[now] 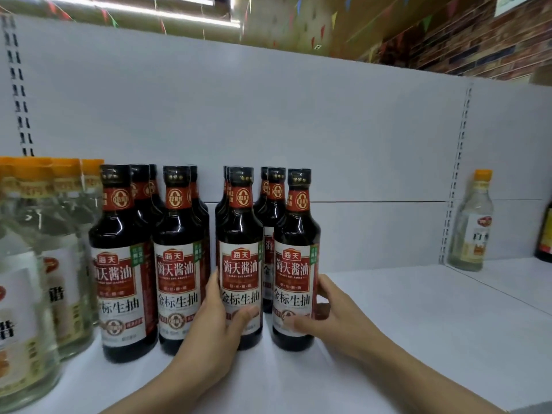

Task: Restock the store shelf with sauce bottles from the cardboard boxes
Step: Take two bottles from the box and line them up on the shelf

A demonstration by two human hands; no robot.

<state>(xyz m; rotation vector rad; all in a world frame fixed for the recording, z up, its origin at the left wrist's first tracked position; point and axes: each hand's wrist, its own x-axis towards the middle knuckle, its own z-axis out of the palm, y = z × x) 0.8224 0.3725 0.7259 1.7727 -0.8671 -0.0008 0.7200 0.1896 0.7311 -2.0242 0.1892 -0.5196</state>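
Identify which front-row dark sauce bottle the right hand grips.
The rightmost front-row dark bottle: the right hand curls around its base, while the left hand holds its neighbour.

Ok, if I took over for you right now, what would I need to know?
Left hand grips the third front soy sauce bottle. Right hand grips the fourth front soy sauce bottle. Both bottles stand upright on the white shelf.
Done: four columns of dark bottles, beside the clear vinegar bottles.
Left: let go, then fill the bare shelf to the right. No boxes in view.
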